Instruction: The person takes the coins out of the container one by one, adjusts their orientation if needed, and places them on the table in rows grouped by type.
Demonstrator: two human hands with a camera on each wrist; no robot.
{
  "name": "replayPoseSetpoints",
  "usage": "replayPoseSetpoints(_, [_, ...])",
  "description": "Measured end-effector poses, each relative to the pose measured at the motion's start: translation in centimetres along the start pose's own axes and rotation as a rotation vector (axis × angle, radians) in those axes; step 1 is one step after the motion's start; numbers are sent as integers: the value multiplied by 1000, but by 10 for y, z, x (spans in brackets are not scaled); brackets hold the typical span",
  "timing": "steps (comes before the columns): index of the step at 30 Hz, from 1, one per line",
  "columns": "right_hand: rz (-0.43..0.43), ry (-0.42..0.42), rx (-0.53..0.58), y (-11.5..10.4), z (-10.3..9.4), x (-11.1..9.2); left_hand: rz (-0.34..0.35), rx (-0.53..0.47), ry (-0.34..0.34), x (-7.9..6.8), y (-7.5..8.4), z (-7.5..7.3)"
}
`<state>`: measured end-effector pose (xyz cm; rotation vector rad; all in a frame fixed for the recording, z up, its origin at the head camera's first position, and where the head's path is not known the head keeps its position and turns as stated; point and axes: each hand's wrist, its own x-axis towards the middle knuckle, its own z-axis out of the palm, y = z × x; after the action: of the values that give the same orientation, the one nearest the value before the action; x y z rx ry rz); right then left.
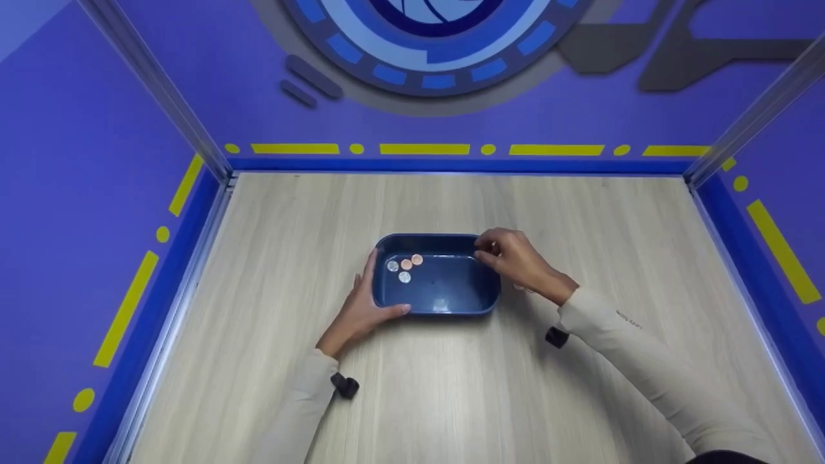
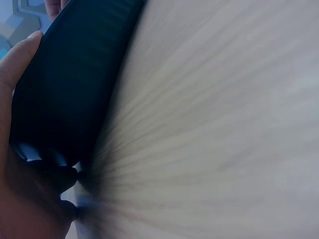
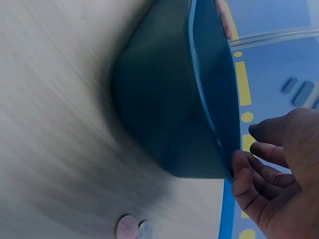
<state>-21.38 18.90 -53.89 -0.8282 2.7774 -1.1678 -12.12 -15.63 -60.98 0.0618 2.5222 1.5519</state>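
A dark blue plastic basin (image 1: 451,277) with rounded corners stands on the table. Inside it, toward the left, lie several coins (image 1: 405,277), some copper and some silver. My left hand (image 1: 366,306) grips the basin's left end, thumb along the near rim and fingers round the outer wall. At the far right corner my right hand (image 1: 519,261) hangs over the rim, its fingers loosely bent and the thumb apart from them. I see nothing between those fingers. In the right wrist view a copper coin (image 3: 127,228) and a silver coin (image 3: 145,230) lie on the tabletop beside the basin.
The pale wood-grain table (image 1: 290,225) ends at a blue back wall (image 1: 438,129) with yellow dashes. Metal frame posts (image 1: 161,84) stand at the back corners. Black wrist cameras (image 1: 345,385) sit at both sleeves. My right wrist partly covers the loose coins in the head view.
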Motion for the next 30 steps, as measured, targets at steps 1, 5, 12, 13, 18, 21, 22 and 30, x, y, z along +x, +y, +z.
replayPoseSetpoints(1, [-9, -5, 7, -1, 1, 2, 2, -1, 0, 0, 0, 0])
replayPoseSetpoints(5, [-44, -27, 23, -5, 7, 10, 5, -5, 2, -1, 0, 0])
replayPoseSetpoints(12, [-25, -124, 75, -9, 20, 23, 0, -10, 6, 0, 0, 1])
replayPoseSetpoints(13, [-23, -138, 73, -10, 22, 25, 0, -11, 6, 0, 0, 1])
replayPoseSetpoints(18, [-20, -200, 62, -11, 30, 36, -1, -11, -2, 1, 0, 1])
replayPoseSetpoints(21, [-27, -231, 77, -10, 36, 41, -2, -11, -3, 0, -1, 0])
replayPoseSetpoints(22, [-30, -241, 82, -10, 38, 42, 1, -10, -3, 0, -1, 0])
replayPoseSetpoints(30, [-75, -324, 69, -11, 56, 52, 17, 3, -7, 1, -2, 0])
